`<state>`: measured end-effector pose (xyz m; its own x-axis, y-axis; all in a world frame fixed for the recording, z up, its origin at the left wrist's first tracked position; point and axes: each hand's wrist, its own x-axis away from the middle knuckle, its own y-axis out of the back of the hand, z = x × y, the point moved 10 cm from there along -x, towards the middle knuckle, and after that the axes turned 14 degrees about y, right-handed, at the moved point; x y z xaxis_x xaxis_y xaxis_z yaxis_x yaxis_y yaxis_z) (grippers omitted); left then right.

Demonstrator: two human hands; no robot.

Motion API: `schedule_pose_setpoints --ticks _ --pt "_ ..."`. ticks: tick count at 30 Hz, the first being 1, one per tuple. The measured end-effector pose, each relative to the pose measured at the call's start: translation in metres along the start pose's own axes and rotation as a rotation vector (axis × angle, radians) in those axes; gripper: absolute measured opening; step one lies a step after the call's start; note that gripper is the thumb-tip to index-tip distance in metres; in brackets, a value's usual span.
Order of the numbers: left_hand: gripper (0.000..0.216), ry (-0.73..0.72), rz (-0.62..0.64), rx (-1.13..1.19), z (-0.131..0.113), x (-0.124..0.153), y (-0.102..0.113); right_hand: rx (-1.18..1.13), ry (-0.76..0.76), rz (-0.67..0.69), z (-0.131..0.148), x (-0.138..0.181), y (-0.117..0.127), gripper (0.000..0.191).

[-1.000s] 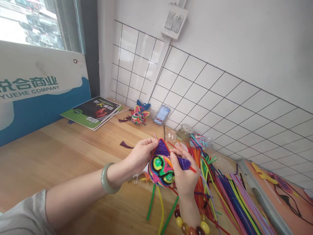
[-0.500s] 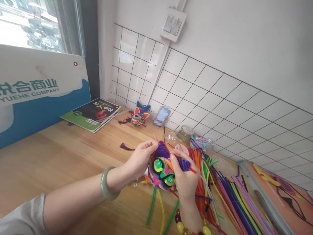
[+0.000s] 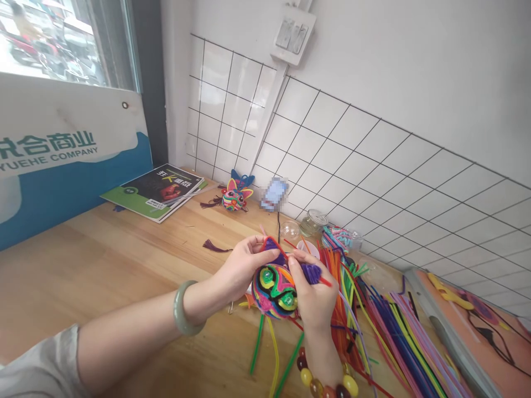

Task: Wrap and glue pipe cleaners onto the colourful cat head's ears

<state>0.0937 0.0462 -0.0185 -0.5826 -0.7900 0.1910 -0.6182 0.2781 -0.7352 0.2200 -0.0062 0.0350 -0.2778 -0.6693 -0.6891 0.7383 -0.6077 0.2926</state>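
Observation:
Between my hands is a round, many-coloured pipe cleaner animal head (image 3: 274, 301) with green eyes ringed in black and yellow. Two purple ears rise from it, and a red pipe cleaner (image 3: 275, 241) edges the left one. My left hand (image 3: 244, 262) pinches that purple ear, thumb lying across its front. Fingers of my right hand (image 3: 313, 287) are closed near the base of the ears, on the red edging, and cover the head's right side. The right purple ear (image 3: 311, 273) shows beside this hand, with a red end sticking out.
Bundles of coloured pipe cleaners (image 3: 415, 337) lie to the right, near an orange folder (image 3: 456, 331). At the back stand a finished animal head (image 3: 233, 199), a blurred-out phone (image 3: 274, 194) and a glass jar (image 3: 313, 223). Books (image 3: 157, 190) lie at the left.
My left thumb has moved down and right across the front of the left ear. The right hand keeps almost the same place, and the head has barely shifted.

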Motion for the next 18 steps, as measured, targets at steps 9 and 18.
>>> schedule_pose_setpoints --ticks 9,18 --pt "0.02 0.103 -0.005 -0.001 0.011 -0.004 0.002 -0.018 0.01 0.043 0.005 0.001 -0.005 0.017" --pt "0.012 0.19 0.007 0.05 0.015 -0.005 0.002 -0.052 0.022 0.074 0.005 0.002 -0.01 0.019"
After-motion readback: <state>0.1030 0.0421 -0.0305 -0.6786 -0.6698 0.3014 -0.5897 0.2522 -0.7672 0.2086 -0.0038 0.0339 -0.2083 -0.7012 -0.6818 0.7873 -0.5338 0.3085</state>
